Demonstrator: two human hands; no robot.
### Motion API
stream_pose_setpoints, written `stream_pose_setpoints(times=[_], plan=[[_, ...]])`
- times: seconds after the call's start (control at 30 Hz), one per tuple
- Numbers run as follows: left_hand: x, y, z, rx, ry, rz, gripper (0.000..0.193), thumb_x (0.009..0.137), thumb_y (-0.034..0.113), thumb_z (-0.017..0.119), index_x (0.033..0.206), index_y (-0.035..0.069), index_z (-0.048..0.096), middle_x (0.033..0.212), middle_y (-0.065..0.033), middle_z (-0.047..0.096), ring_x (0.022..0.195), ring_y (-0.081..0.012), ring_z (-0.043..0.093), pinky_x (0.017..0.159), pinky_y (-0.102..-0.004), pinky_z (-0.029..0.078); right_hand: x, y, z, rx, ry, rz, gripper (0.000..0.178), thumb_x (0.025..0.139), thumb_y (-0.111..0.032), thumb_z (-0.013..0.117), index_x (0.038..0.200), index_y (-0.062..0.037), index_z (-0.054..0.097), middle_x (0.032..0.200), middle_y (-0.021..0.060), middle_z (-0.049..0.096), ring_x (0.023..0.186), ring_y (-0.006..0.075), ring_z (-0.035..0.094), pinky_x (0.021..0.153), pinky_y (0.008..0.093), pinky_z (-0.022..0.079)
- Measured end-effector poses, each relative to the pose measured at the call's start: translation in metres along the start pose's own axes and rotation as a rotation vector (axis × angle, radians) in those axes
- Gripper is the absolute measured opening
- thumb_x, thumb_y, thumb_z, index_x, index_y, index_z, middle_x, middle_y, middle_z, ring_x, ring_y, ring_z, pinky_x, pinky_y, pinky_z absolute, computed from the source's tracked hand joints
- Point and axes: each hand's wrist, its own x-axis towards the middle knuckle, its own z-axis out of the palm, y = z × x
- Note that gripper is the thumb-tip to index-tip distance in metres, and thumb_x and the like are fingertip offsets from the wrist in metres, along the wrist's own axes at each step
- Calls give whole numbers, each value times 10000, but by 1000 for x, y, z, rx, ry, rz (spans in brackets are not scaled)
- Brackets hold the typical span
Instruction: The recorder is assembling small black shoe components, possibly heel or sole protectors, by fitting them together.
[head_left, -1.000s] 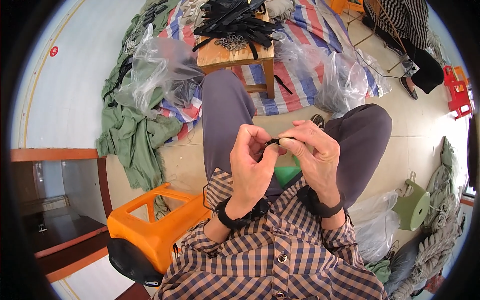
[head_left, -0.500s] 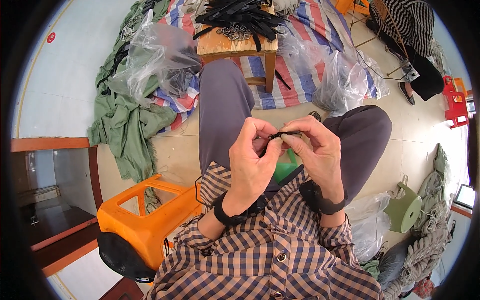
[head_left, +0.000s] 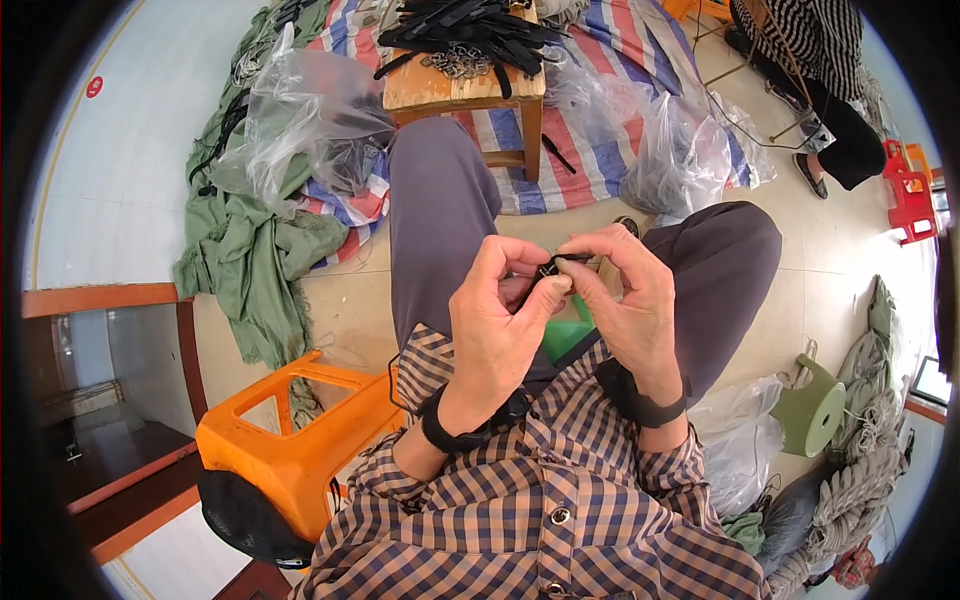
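Observation:
Above my lap, a short black strap (head_left: 570, 258) runs between my two hands, with a small shiny metal piece on it. My left hand (head_left: 492, 330) pinches its left end, thumb against fingertips. From the other side my right hand (head_left: 630, 310) grips the strap between thumb and forefinger. The fingertips hide much of the strap and the exact form of the metal piece. Ahead of my knees, a heap of black straps (head_left: 470, 25) covers a wooden stool (head_left: 430, 98), and a small pile of metal rings or buckles (head_left: 458, 62) lies at its near edge.
An orange plastic stool (head_left: 300, 410) with a black cap (head_left: 250, 525) stands at my left. Clear plastic bags (head_left: 680, 165) lie on a striped tarp (head_left: 600, 150). A green stool (head_left: 815, 415) lies at right, near coiled rope (head_left: 855, 500). Another person (head_left: 835, 100) sits far right.
Both hands still hold the strap close together, with the fingers shifted slightly and the metal piece showing more. The whole view has moved a little.

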Motion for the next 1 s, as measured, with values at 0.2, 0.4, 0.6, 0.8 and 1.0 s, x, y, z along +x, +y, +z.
stream_pose_setpoints(times=[0.2,0.4,0.6,0.8,1.0], plan=[[1,6,-3,-210,-110,-34,148,876,-17,561,1010,-22,501,956,-80,589,883,-157,642,754,-261,548,0,1,0,-63,53,-62,182,747,22,646,918,-39,641,803,80,613,734,195,626,645,277,486],[1,-1,-13,-123,-222,88,149,911,71,545,1022,-15,493,990,-102,566,881,-180,630,735,-307,576,-3,4,1,137,38,38,170,759,28,638,918,-33,638,821,84,622,742,208,628,651,280,489],[5,-6,-18,-40,-255,167,54,894,-21,530,945,-7,523,894,-72,559,757,-159,648,616,-245,564,-2,0,-1,57,20,-54,161,761,15,646,914,-33,641,821,88,626,751,208,626,657,284,488],[3,-5,-15,-67,-200,144,41,897,9,544,926,-10,522,882,-72,539,687,-141,620,576,-237,537,-2,4,-5,219,-25,55,147,791,-39,647,935,-12,636,849,85,642,763,169,619,687,272,482],[2,2,-12,56,-204,234,81,907,54,551,932,-14,515,878,-74,527,676,-137,616,570,-229,503,-1,-10,-8,368,-2,214,160,841,-93,640,951,22,621,843,62,641,748,97,589,678,247,476]])
